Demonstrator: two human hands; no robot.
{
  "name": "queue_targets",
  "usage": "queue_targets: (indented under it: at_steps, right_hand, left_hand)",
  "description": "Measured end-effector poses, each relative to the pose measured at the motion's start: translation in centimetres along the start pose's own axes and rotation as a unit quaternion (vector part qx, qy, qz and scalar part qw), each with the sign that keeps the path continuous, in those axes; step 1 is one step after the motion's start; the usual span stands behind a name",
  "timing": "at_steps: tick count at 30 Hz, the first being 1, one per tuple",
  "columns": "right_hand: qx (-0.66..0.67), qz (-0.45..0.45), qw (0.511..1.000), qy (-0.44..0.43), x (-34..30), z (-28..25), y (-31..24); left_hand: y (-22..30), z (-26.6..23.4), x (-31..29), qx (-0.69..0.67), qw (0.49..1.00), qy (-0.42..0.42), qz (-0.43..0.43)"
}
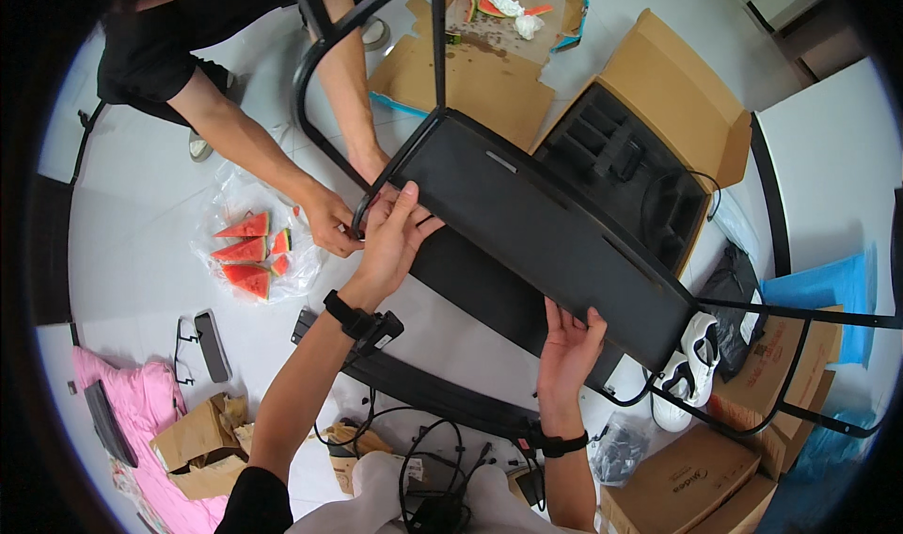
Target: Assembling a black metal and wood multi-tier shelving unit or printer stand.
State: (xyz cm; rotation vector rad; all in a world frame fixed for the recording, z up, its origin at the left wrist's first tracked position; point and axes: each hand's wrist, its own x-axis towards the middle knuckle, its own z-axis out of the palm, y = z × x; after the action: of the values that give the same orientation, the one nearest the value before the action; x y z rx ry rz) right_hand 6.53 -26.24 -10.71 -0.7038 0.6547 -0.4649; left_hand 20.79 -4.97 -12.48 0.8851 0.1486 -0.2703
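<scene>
A long black shelf panel [555, 223] lies slantwise between the bent black metal tubes of a frame [306, 111]. My left hand [388, 238] grips the panel's near edge at its left end, thumb on top and fingers spread underneath. Farther right, my right hand [569, 350] supports the same edge from below, its thumb against the rim. A co-worker's hand [334, 222] is at the frame's corner right beside my left hand; their other hand is partly hidden behind the tube. Below the panel shows a second dark board [480, 285].
Watermelon slices [246, 250] lie on a plastic bag at the left. An open carton [649, 73] with black foam stands behind the panel. White shoes [698, 346] and cardboard boxes [682, 482] are at the right. Cables [456, 440] and a long black bar [433, 388] lie near my legs.
</scene>
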Motion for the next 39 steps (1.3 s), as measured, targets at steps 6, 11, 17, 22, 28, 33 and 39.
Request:
queue_targets:
  at_steps: [6, 11, 17, 22, 28, 33, 39]
  right_hand:
    - [0.042, 0.008, 0.999, 0.025, 1.2, -0.7, 0.4]
    - [0.089, 0.059, 0.994, 0.015, 2.4, -0.9, 2.8]
    - [0.072, 0.028, 0.997, -0.009, 2.3, -1.2, 0.8]
    - [0.087, 0.043, 0.995, -0.002, 2.1, -2.1, 0.7]
    - [0.085, 0.043, 0.995, 0.002, 2.2, -2.8, 0.8]
    - [0.092, 0.055, 0.994, 0.006, 2.2, -2.7, 1.0]
    - [0.088, 0.054, 0.994, 0.037, 2.2, -1.6, -0.2]
  left_hand:
    - [-0.5, 0.6, 0.2, 0.003, 0.998, 0.053, 0.016]
    - [-0.8, -1.7, 1.0, 0.067, 0.996, 0.06, 0.008]
    - [-0.7, 0.2, 0.8, 0.071, 0.996, 0.048, 0.014]
    - [-0.9, -2.2, 1.3, 0.076, 0.997, 0.01, 0.015]
    - [-1.3, 0.5, 0.2, 0.09, 0.995, 0.035, 0.023]
    - [-0.9, -1.3, 0.2, 0.096, 0.995, 0.008, 0.011]
    - [-1.0, 0.2, 0.1, 0.091, 0.995, 0.035, 0.004]
